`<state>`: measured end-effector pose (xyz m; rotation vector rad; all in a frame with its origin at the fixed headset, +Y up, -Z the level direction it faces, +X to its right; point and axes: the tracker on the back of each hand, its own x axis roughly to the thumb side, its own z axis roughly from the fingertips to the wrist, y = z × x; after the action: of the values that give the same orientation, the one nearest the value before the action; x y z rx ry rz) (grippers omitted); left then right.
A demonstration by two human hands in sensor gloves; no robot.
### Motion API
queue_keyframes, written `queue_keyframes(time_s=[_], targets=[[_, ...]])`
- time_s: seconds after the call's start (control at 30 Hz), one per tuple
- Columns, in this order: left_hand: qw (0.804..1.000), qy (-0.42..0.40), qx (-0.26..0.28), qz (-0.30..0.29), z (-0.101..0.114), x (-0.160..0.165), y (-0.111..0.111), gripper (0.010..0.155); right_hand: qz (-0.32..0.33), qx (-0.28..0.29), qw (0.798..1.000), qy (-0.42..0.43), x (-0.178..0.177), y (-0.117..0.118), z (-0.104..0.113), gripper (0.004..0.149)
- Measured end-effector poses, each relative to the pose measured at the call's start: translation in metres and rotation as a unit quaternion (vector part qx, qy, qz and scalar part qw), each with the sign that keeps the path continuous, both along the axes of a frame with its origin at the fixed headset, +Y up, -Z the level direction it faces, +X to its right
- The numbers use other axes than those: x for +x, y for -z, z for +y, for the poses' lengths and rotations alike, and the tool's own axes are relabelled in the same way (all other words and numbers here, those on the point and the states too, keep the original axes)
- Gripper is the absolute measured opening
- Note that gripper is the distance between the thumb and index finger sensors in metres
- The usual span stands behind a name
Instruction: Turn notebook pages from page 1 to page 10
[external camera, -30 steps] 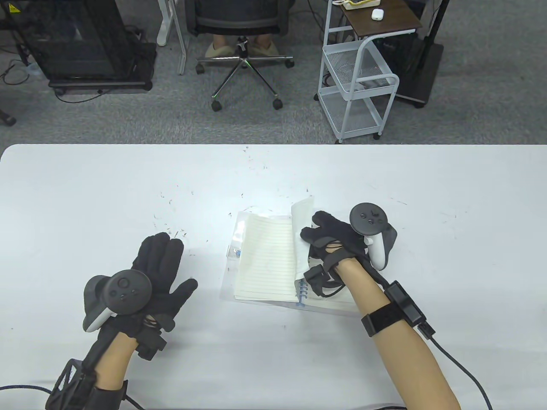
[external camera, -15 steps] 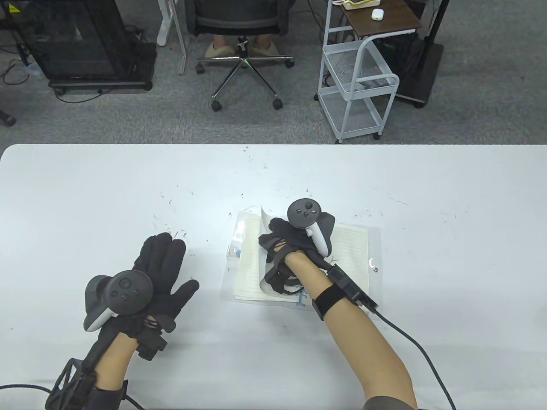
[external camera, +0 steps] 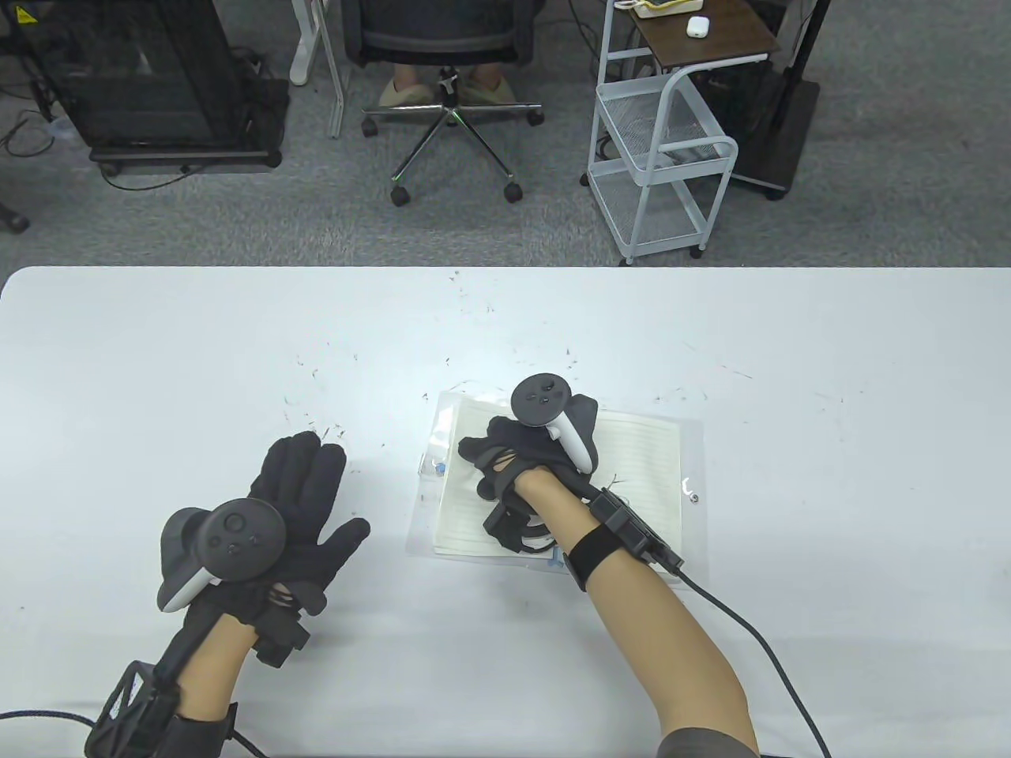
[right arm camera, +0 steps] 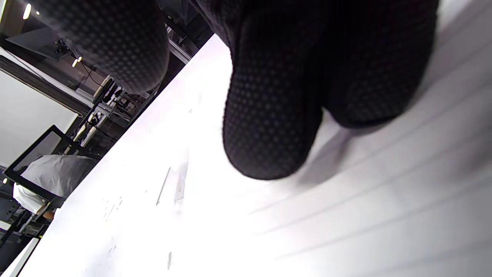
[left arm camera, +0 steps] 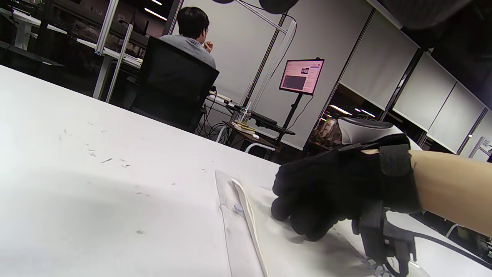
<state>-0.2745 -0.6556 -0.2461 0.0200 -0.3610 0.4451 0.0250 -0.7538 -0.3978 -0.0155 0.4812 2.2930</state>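
Note:
A spiral notebook (external camera: 641, 464) with lined pages lies open in a clear plastic cover at the table's middle. My right hand (external camera: 483, 456) rests with bent fingers on the left-hand page (external camera: 458, 517) and presses it flat. The left wrist view shows this hand (left arm camera: 303, 215) with its fingertips down on the notebook's left page (left arm camera: 269, 246). The right wrist view shows the fingertips (right arm camera: 269, 130) against the lined paper (right arm camera: 384, 215). My left hand (external camera: 310, 474) lies flat and spread on the table, left of the notebook, holding nothing.
Small dark specks (external camera: 324, 430) dot the white table (external camera: 829, 355) around the notebook. A cable (external camera: 758, 639) trails from my right wrist to the front edge. Beyond the far edge stand an office chair (external camera: 442, 71), a white wire cart (external camera: 663, 150) and a black cabinet (external camera: 142, 87).
My right hand carried a page from the right side over the spine to the left and laid it flat. The left hand stayed still.

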Motion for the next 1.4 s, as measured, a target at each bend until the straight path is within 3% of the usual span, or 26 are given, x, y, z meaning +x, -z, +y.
queue_keyframes(time_s=[0.2, 0.33, 0.6, 0.87, 1.17, 1.4], targets=[[1.0, -0.003, 0.005, 0.002, 0.001, -0.001, 0.0, 0.088, -0.005, 0.05, 0.999, 0.005, 0.043, -0.015, 0.032, 0.077], [1.0, -0.002, 0.007, 0.001, 0.001, -0.001, -0.001, 0.088, 0.0, 0.091, 0.993, -0.069, 0.086, -0.028, 0.046, 0.085], [1.0, 0.002, 0.004, 0.001, 0.0, 0.0, -0.001, 0.087, 0.026, 0.034, 0.979, -0.197, 0.143, -0.053, 0.012, 0.103], [1.0, 0.005, -0.003, 0.001, -0.002, 0.002, 0.0, 0.087, 0.091, -0.062, 0.961, -0.256, 0.145, -0.061, -0.023, 0.114], [1.0, 0.007, -0.006, 0.002, -0.003, 0.003, 0.0, 0.088, 0.084, -0.036, 0.963, -0.253, 0.137, -0.065, -0.023, 0.11], [1.0, 0.007, -0.009, 0.004, -0.003, 0.004, 0.0, 0.087, 0.074, 0.02, 0.972, -0.223, 0.127, -0.065, -0.011, 0.102]])
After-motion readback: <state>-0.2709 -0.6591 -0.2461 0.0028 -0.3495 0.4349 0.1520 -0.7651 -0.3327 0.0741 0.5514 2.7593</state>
